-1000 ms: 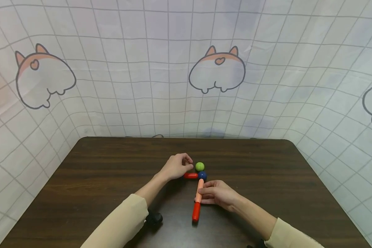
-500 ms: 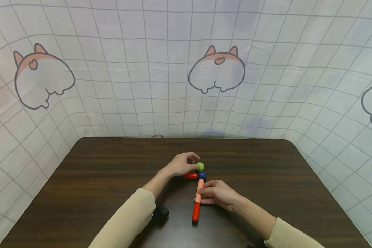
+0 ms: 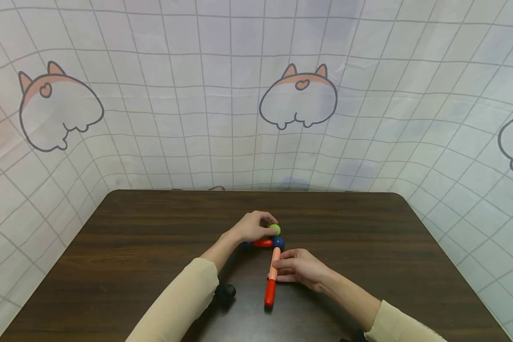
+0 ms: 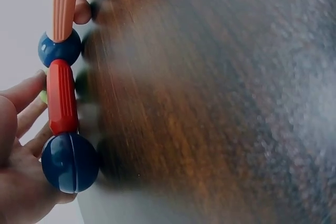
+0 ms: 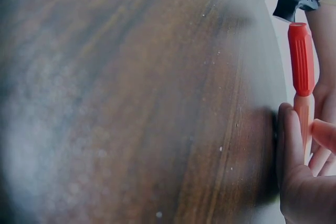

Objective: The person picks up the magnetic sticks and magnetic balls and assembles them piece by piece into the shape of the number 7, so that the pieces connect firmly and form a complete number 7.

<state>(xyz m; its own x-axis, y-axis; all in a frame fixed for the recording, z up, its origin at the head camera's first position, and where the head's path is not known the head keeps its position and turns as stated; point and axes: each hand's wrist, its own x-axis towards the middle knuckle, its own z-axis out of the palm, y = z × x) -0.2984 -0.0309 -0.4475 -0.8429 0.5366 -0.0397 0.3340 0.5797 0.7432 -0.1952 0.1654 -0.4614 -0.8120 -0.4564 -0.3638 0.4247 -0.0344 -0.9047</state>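
My left hand [image 3: 253, 227] pinches a small green ball [image 3: 275, 230] between thumb and fingers, at the far end of a joined row of toy rods and balls. Right beside it is a blue ball [image 3: 278, 242]. A short red rod [image 4: 62, 97] joins that ball to a second, grooved blue ball [image 4: 70, 162], which the left hand partly hides in the head view. My right hand [image 3: 301, 269] holds a salmon-coloured rod [image 3: 274, 263] between thumb and fingers. One end of this rod meets the blue ball; a longer red rod [image 3: 270, 292] extends from its near end.
All of this is on a dark wood-grain table [image 3: 154, 228]. Behind it hangs a white gridded cloth [image 3: 222, 133] with cartoon animal drawings. A black wrist camera [image 3: 225, 291] sits below the left forearm.
My left hand has moved right from beside the green ball and closed its thumb and fingers on it. The right hand keeps its hold on the salmon-coloured rod.
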